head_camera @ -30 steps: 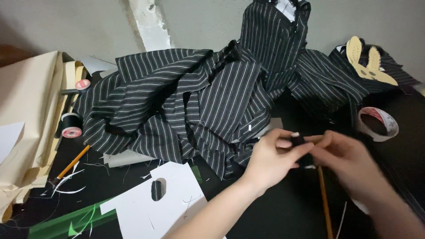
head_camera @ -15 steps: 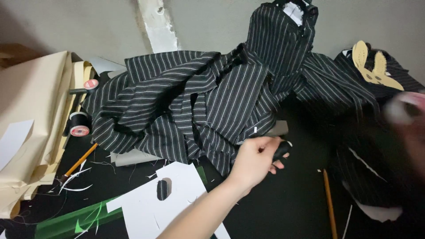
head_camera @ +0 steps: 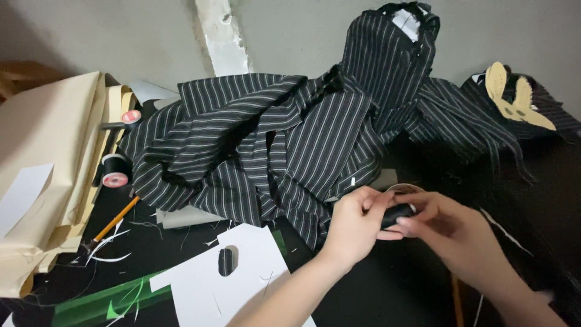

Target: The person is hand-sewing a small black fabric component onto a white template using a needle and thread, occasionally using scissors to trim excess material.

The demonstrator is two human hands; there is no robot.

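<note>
left hand [head_camera: 354, 227] + right hand [head_camera: 448, 227]: together, pinching small black object [head_camera: 398, 215] | likely light, small; grip by its ends | beside striped fabric [head_camera: 266, 151]

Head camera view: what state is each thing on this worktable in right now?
Left hand: closed around a small black object.
Right hand: fingertips pinching the same black object.
Striped fabric: crumpled in a heap.
Thread spool: lying on its side, untouched.
Pencil: lying flat.
White paper pattern: flat, with a slot cut out.
Cream paper: stacked, edges curling.
</note>
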